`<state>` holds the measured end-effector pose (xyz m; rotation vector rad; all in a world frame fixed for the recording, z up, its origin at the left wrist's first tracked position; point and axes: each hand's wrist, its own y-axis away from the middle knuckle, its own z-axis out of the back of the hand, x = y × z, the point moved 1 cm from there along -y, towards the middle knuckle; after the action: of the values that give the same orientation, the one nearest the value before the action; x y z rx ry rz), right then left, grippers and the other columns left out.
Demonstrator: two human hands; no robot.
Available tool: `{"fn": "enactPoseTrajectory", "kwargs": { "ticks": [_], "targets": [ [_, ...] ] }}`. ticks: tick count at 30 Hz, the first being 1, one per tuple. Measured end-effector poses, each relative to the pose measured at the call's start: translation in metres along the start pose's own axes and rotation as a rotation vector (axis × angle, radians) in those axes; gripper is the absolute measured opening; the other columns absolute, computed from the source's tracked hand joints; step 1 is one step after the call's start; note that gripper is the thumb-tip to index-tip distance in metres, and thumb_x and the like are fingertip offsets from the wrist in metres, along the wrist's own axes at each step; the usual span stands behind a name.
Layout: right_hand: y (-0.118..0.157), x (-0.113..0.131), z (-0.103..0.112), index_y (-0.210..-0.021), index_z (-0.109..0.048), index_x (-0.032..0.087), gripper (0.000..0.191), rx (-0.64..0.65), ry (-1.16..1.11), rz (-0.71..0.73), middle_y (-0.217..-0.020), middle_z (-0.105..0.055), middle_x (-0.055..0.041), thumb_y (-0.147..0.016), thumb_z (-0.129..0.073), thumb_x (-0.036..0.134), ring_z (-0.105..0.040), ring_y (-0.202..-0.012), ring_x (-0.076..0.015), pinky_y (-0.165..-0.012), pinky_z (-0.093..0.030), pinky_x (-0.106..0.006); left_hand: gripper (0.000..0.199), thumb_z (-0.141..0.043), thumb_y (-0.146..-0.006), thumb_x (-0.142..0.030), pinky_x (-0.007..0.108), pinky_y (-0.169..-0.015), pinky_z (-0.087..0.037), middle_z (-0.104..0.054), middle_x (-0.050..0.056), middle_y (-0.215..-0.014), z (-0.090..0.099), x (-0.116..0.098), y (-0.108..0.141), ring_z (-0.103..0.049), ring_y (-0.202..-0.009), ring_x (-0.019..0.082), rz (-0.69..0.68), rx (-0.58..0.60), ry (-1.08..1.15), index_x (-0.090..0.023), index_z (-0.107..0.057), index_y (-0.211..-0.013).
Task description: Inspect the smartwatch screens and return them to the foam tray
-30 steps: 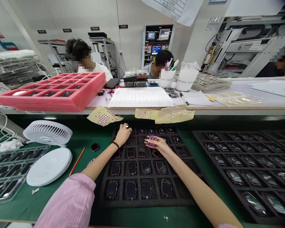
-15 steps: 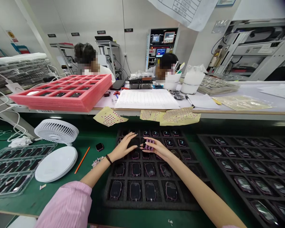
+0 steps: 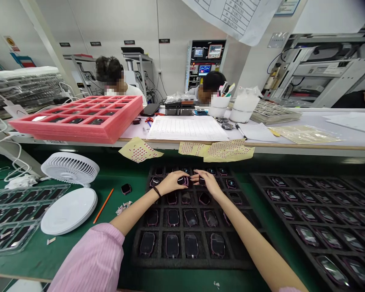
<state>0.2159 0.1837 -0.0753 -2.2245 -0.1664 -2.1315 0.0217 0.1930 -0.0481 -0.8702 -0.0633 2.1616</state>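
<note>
A smartwatch body [image 3: 183,181] with a dark screen and purple-pink rim is pinched between the thumb and fingers of my left hand [image 3: 169,183]. My right hand [image 3: 210,184] is just to the right, its fingers curled around another dark watch body [image 3: 202,181], partly covered by the fingers. Both hands are over the far rows of a black foam tray [image 3: 182,225]. Watch bodies lie in many of its compartments, such as one watch [image 3: 172,244] in the near row. Some far watches have lit screens.
A second black foam tray [image 3: 295,242] of watches lies to the right. To the left are a white fan [image 3: 68,211], an orange stick [image 3: 103,206], a loose watch [image 3: 126,188] and a clear tray [image 3: 16,215]. Pink foam trays [image 3: 109,134] stand on the shelf; two people sit beyond.
My left hand has moved right and closed on a watch; before, its fingers were spread apart. My right hand has shifted slightly right and away from the purple-edged cluster's earlier position.
</note>
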Motion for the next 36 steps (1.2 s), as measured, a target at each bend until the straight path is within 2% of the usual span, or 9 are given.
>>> {"fn": "enactPoseTrajectory", "kwargs": {
  "ticks": [4, 10, 13, 16, 19, 24, 29, 32, 36],
  "targets": [
    [-0.015, -0.01, 0.021, -0.091, -0.07, 0.02, 0.03, -0.118, 0.231, 0.121, -0.091, -0.063, -0.0052, -0.076, -0.057, 0.043, -0.058, -0.103, -0.0253, -0.101, -0.038, -0.044, 0.042, -0.074, -0.074, -0.029, 0.035, -0.099, -0.045, -0.066, 0.009, -0.117, 0.002, 0.012, 0.001, -0.061, -0.11, 0.022, 0.006, 0.014, -0.032, -0.019, -0.063, -0.113],
    [-0.014, -0.027, 0.019, -0.117, -0.061, 0.021, 0.04, -0.079, 0.473, 0.195, -0.081, -0.06, -0.0022, -0.081, -0.051, 0.035, -0.059, -0.088, -0.0222, -0.095, -0.042, -0.043, 0.045, -0.064, -0.083, -0.04, 0.04, -0.108, -0.037, -0.057, 0.014, -0.13, 0.019, 0.025, 0.032, -0.051, -0.125, 0.025, 0.067, 0.042, -0.128, -0.017, -0.06, -0.12],
    [-0.003, -0.022, 0.014, -0.116, -0.062, 0.021, 0.037, -0.088, 0.565, 0.264, -0.102, -0.059, -0.0085, -0.083, -0.052, 0.036, -0.054, -0.106, -0.0269, -0.103, -0.036, -0.048, 0.054, -0.053, -0.088, -0.049, 0.048, -0.115, -0.022, -0.042, 0.011, -0.146, 0.024, 0.027, 0.05, -0.034, -0.138, 0.024, 0.089, 0.158, -0.246, -0.025, -0.046, -0.136],
    [0.011, -0.01, 0.008, -0.12, -0.061, 0.022, 0.039, -0.091, 0.642, 0.346, -0.128, -0.05, -0.0125, -0.086, -0.052, 0.038, -0.04, -0.127, -0.0305, -0.111, -0.023, -0.051, 0.059, -0.036, -0.095, -0.05, 0.05, -0.116, -0.015, -0.027, 0.012, -0.154, 0.028, 0.031, 0.07, -0.019, -0.144, 0.024, 0.218, 0.048, -0.339, -0.024, -0.026, -0.147],
    [0.022, 0.001, -0.002, -0.131, -0.053, 0.025, 0.042, -0.006, 0.77, 0.457, -0.143, -0.042, -0.0097, -0.093, -0.044, 0.039, -0.033, -0.136, -0.0266, -0.116, -0.014, -0.051, 0.059, -0.025, -0.098, -0.047, 0.051, -0.114, -0.02, -0.021, 0.016, -0.155, 0.027, 0.038, 0.092, -0.012, -0.145, 0.026, 0.36, -0.057, -0.38, -0.02, -0.014, -0.15],
    [0.037, 0.001, -0.031, -0.143, -0.039, 0.026, 0.049, 0.267, 0.924, 0.528, -0.152, -0.033, -0.0089, -0.096, -0.04, 0.042, -0.025, -0.142, -0.0245, -0.116, -0.013, -0.053, 0.068, -0.029, -0.096, -0.047, 0.057, -0.111, -0.022, -0.013, 0.025, -0.154, 0.013, 0.033, 0.11, -0.008, -0.143, 0.035, 0.433, -0.035, -0.47, -0.009, -0.008, -0.149],
    [0.052, -0.005, -0.055, -0.147, -0.03, 0.027, 0.053, 0.478, 0.999, 0.62, -0.154, -0.028, -0.0067, -0.098, -0.038, 0.043, -0.021, -0.143, -0.0227, -0.117, -0.016, -0.051, 0.059, -0.028, -0.097, -0.045, 0.065, -0.108, -0.019, -0.024, 0.023, -0.152, 0.007, 0.01, 0.107, -0.017, -0.143, 0.034, 0.371, 0.024, -0.561, -0.014, -0.021, -0.148],
    [0.056, -0.009, -0.06, -0.145, -0.034, 0.024, 0.052, 0.51, 1.045, 0.655, -0.151, -0.032, -0.009, -0.097, -0.04, 0.042, -0.024, -0.142, -0.0239, -0.116, -0.018, -0.053, 0.059, -0.028, -0.098, -0.046, 0.063, -0.111, -0.012, -0.025, 0.018, -0.153, 0.004, 0.001, 0.1, -0.018, -0.144, 0.029, 0.304, 0.049, -0.56, -0.018, -0.021, -0.148],
    [0.058, -0.012, -0.061, -0.144, -0.037, 0.018, 0.052, 0.512, 1.095, 0.664, -0.15, -0.033, -0.012, -0.097, -0.039, 0.042, -0.023, -0.142, -0.0255, -0.116, -0.019, -0.053, 0.053, -0.023, -0.099, -0.042, 0.059, -0.113, -0.011, -0.027, 0.015, -0.153, 0.007, 0.002, 0.085, -0.02, -0.143, 0.025, 0.254, 0.221, -0.444, -0.018, -0.024, -0.147]
  ]
}}
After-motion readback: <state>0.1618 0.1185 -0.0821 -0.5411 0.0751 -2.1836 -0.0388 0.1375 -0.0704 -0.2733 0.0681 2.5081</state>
